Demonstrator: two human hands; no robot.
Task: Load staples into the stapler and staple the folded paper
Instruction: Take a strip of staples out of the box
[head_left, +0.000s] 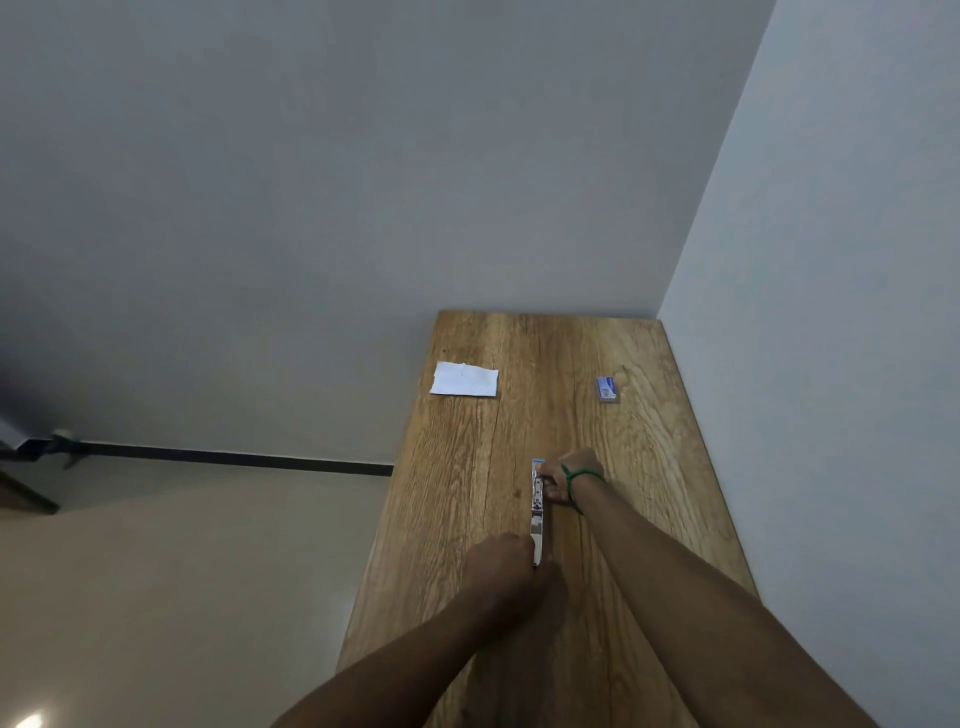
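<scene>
Stapler (537, 512) lying opened flat on worktop (649, 493); L hand (501, 566) gripping its near end, R hand (566, 475) pinching its far end. Folded paper (465, 379) sitting at 11 o'clock from it, staple box (606, 388) at 1 o'clock.

The table (467, 467) is warm brown wood with darker streaked grain; the folded paper (464, 379) is white; the staple box (606, 388) is blue and pale grey; the stapler (537, 512) is silver with a light blue tip; the wrist band (574, 475) is green; the wall (311, 182) is pale grey; the skirting strip (234, 458) is black; the floor (182, 571) is beige.
</scene>
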